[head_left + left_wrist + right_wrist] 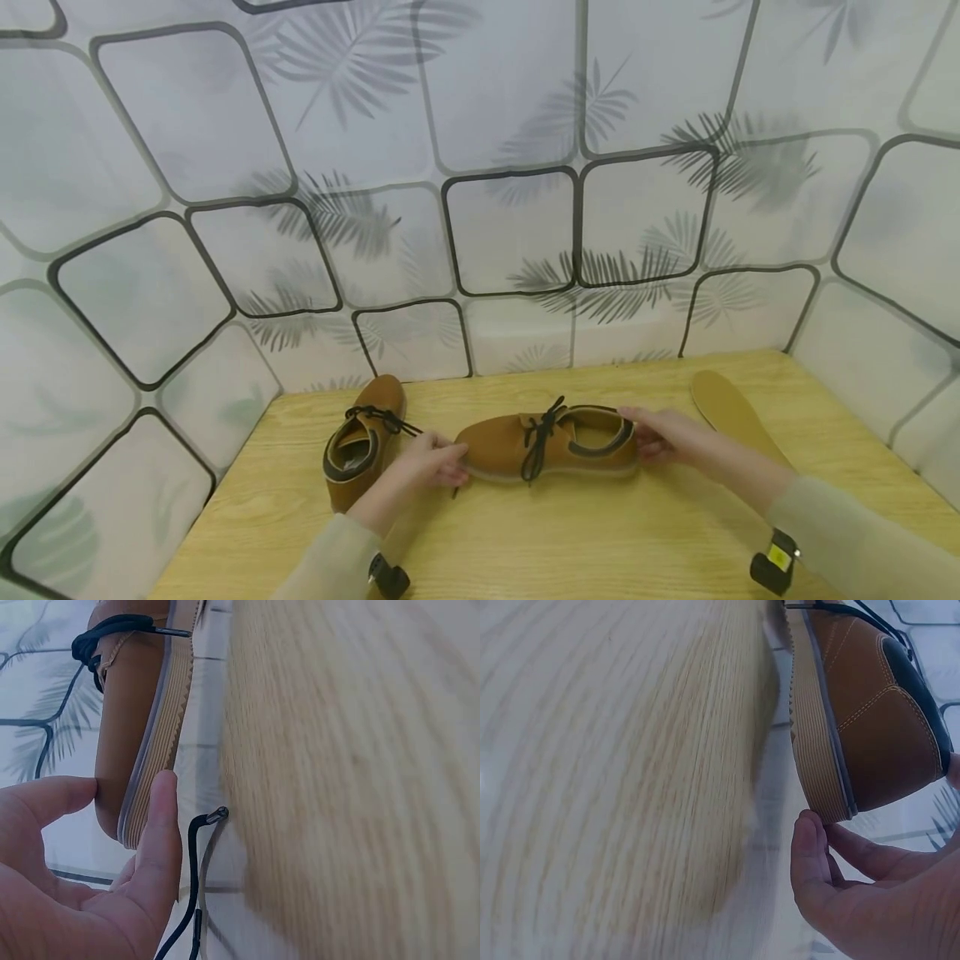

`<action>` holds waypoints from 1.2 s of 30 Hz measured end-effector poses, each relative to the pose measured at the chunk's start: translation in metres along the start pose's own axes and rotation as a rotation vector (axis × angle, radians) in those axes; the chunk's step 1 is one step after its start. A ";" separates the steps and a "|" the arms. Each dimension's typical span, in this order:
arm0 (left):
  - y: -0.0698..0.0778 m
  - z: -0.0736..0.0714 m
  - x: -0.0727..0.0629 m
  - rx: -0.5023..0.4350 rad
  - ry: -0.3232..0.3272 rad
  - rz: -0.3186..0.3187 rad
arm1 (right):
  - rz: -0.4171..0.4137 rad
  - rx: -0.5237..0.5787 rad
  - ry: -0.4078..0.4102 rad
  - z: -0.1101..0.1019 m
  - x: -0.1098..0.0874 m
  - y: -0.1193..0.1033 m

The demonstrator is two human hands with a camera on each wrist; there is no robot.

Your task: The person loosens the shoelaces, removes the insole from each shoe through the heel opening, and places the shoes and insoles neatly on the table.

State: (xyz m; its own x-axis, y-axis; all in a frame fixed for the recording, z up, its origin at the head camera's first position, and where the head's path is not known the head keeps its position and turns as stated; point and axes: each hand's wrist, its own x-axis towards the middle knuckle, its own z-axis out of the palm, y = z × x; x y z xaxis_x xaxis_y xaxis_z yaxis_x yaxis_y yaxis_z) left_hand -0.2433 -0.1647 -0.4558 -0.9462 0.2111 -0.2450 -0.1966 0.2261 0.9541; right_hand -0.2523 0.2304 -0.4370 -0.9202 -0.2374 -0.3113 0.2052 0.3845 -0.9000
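Shoe (547, 446) in tan suede, lying sideways across the middle of the wooden table (600, 542), is caught at both ends. The left hand (435, 462) pinches the toe: in the left wrist view the thumb sits against the sole edge and a finger presses the upper, so the toe is clamped between them. The right hand (660, 437) takes the heel, fingers curled under the ribbed sole and the thumb up by the dark collar, as the right wrist view shows. Held that way, end to end, the shoe looks steadied and slightly lifted off the table rather than resting flat, though I cannot tell for sure whether the sole touches the wood. Its black laces (536, 442) hang loose over the side, one tip trailing near the left fingers.

Just beside the left hand, the second shoe (363, 442) stands apart with its opening facing the person, laces also undone. Well off to the right, past the right forearm, a pale insole (731, 412) lies flat on the table, near the patterned wall (480, 167).
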 end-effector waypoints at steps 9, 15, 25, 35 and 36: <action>-0.006 -0.002 -0.020 0.088 -0.015 0.007 | -0.018 -0.010 -0.049 0.007 -0.009 0.001; -0.009 -0.004 -0.033 0.101 -0.046 0.012 | -0.030 0.003 -0.090 0.012 -0.015 0.004; -0.017 -0.007 -0.047 0.124 -0.106 0.023 | -0.047 -0.027 -0.098 0.015 -0.018 0.011; -0.022 -0.009 -0.051 0.125 -0.135 0.027 | -0.056 0.003 -0.157 0.017 -0.021 0.017; -0.023 -0.009 -0.052 0.118 -0.136 0.025 | -0.055 0.004 -0.156 0.017 -0.021 0.018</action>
State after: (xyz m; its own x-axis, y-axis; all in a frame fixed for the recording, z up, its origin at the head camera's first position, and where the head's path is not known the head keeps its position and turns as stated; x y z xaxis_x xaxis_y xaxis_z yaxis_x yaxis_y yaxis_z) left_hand -0.1925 -0.1896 -0.4630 -0.9055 0.3427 -0.2501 -0.1343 0.3277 0.9352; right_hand -0.2237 0.2272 -0.4513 -0.8674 -0.3935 -0.3046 0.1575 0.3637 -0.9181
